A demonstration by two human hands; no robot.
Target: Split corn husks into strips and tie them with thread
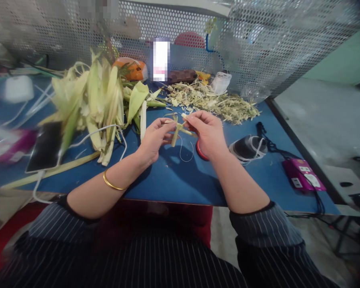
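Between my two hands, just above the blue table, is a small folded piece of corn husk [175, 135] with strips sticking out. My left hand [155, 138] pinches its left side between thumb and fingers. With its fingertips closed, my right hand [207, 130] grips the right side of the same husk piece. A thin white thread [180, 154] curls down below the piece. A red round object [201, 150] lies on the table, partly hidden by my right hand. Left of my hands, a large pile of pale green corn husks [91, 102] lies on the table.
Shredded husk scraps [216, 100] are heaped at the back right. A black phone [45, 146] with a white cable lies at left. A dark object wrapped in white cord [247, 149] and a purple power strip [303, 175] are at right. Behind stands a perforated metal panel [186, 20].
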